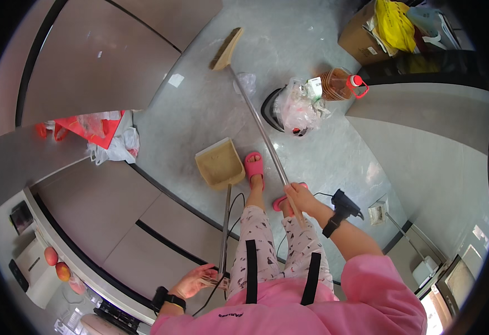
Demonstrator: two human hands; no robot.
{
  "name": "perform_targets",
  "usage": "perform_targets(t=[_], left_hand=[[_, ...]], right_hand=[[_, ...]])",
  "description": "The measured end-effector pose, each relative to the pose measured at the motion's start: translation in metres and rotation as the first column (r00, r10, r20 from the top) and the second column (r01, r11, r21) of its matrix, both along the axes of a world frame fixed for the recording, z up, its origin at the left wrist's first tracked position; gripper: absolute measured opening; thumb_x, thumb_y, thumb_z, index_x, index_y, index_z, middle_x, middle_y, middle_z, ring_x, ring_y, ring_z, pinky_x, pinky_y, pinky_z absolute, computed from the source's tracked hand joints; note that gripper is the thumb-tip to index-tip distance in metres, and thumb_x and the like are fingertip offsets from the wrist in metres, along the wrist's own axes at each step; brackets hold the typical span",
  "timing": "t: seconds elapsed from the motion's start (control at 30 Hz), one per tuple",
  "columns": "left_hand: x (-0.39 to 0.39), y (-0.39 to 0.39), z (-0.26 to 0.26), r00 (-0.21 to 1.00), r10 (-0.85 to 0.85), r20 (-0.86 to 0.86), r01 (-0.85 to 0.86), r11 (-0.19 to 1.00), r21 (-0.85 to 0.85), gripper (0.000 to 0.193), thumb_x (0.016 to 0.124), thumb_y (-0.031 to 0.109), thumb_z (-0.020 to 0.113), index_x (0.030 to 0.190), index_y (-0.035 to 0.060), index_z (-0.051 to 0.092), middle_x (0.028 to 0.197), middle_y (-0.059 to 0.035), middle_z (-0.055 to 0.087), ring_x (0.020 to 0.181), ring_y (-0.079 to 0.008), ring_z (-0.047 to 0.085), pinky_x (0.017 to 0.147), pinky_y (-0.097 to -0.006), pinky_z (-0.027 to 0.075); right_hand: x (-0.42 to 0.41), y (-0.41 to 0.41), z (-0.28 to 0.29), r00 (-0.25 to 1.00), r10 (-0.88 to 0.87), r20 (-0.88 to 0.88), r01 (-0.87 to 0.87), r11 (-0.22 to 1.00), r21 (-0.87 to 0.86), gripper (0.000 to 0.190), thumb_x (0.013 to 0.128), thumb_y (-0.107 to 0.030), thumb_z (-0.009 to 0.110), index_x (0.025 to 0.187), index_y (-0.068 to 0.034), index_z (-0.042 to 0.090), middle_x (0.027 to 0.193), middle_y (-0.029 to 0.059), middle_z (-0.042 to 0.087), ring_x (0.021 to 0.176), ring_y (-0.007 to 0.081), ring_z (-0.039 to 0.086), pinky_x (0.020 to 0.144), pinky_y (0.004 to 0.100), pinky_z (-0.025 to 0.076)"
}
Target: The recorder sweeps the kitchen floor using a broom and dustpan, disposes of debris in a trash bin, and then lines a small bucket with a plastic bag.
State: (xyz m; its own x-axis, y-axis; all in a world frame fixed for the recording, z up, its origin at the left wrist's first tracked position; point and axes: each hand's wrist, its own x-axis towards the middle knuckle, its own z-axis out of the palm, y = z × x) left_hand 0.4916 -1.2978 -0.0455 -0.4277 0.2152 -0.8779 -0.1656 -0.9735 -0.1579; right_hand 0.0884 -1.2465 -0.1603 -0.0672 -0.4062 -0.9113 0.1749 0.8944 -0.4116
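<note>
My right hand is closed around the handle of a broom, whose tan head with dark bristles rests on the floor at the top centre. Beside the handle of a long-handled dustpan is my left hand; the fingers are partly bent, and whether they grip it is unclear. The beige pan lies left of my feet, with some fine debris inside. A clear plastic piece is on the floor by the broom's handle, and a white scrap lies near the cabinet.
A trash bin with a plastic bag stands beside a large bottle with a red cap. A cardboard box is at the upper right. White plastic bags lie by the left cabinets. Fruit sits on the counter.
</note>
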Motion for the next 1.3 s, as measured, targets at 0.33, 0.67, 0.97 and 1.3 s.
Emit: perform_targets(t=[0.33,0.67,0.97,1.3], left_hand=[[-0.021,0.063,-0.002,0.907,0.393,0.153,-0.272,0.823,-0.498,0.035,0.082,0.046,0.043,0.085,0.0116,0.046,0.108,-0.0042,0.046,0.095,-0.0223,0.05,0.073,-0.0385,0.043],[-0.076,0.024,0.013,0.798,0.603,0.015,-0.263,0.369,-0.891,0.009,0.08,0.015,0.053,0.084,0.0145,0.045,0.1,-0.0007,0.05,0.093,-0.0149,0.051,0.074,-0.0453,0.047],[-0.05,0.109,0.056,0.789,0.605,-0.109,-0.204,0.09,-0.975,0.009,0.08,0.006,0.049,0.076,0.0109,0.043,0.074,-0.0016,0.048,0.069,-0.0125,0.05,0.077,-0.0435,0.047],[-0.019,0.156,0.046,0.86,0.51,0.017,-0.15,0.284,-0.947,0.014,0.077,-0.002,0.049,0.079,0.0096,0.041,0.068,-0.0017,0.047,0.061,-0.0106,0.047,0.074,-0.0353,0.044]], right_hand=[[0.038,0.072,-0.072,0.669,-0.668,0.325,0.579,0.743,0.336,0.027,0.082,-0.031,0.04,0.083,-0.005,0.045,0.066,0.0101,0.047,0.054,0.0188,0.049,0.047,0.0321,0.044],[0.012,0.03,-0.1,0.927,0.11,-0.357,-0.165,0.978,-0.125,0.032,0.084,-0.028,0.038,0.1,0.0,0.041,0.063,0.0162,0.053,0.049,0.0276,0.053,0.04,0.0361,0.042],[0.073,0.297,-0.03,0.687,0.499,-0.528,-0.617,0.785,-0.062,0.026,0.083,-0.021,0.037,0.084,0.002,0.05,0.074,0.0255,0.054,0.073,0.0395,0.054,0.062,0.0455,0.044],[0.037,0.595,0.045,0.511,0.745,-0.428,-0.617,0.665,0.422,0.035,0.084,-0.032,0.039,0.08,0.002,0.047,0.071,0.0214,0.057,0.068,0.0385,0.056,0.059,0.0461,0.044]])
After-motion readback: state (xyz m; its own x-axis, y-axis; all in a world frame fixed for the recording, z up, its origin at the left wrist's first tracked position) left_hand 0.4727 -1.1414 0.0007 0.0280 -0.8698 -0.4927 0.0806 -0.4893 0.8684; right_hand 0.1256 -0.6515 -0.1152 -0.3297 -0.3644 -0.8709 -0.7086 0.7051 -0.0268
